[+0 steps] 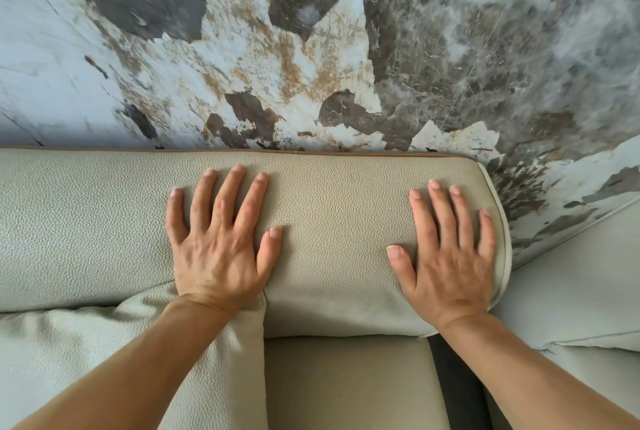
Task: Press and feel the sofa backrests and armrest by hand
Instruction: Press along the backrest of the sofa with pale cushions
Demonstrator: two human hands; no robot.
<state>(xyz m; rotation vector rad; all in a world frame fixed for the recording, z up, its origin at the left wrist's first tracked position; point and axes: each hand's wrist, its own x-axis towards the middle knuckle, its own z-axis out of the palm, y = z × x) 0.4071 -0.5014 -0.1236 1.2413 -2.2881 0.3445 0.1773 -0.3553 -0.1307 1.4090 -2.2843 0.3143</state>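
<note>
A pale grey-green leather backrest (pixel 332 221) with a pebbled grain runs across the middle of the view, edged with brown piping at its top. My left hand (pixel 221 249) lies flat on it near the centre, palm down, fingers spread and pointing toward the wall. My right hand (pixel 450 256) rests flat the same way close to the backrest's rounded right end. Both hands hold nothing. Below them lies the seat cushion (pixel 346 384).
A marble-patterned wall (pixel 311 48) in white, brown and grey rises directly behind the backrest. A soft cushion (pixel 104 336) bulges at the lower left under my left forearm. Another pale upholstered section (pixel 581 284) adjoins on the right, with a dark gap (pixel 457 395) beside the seat.
</note>
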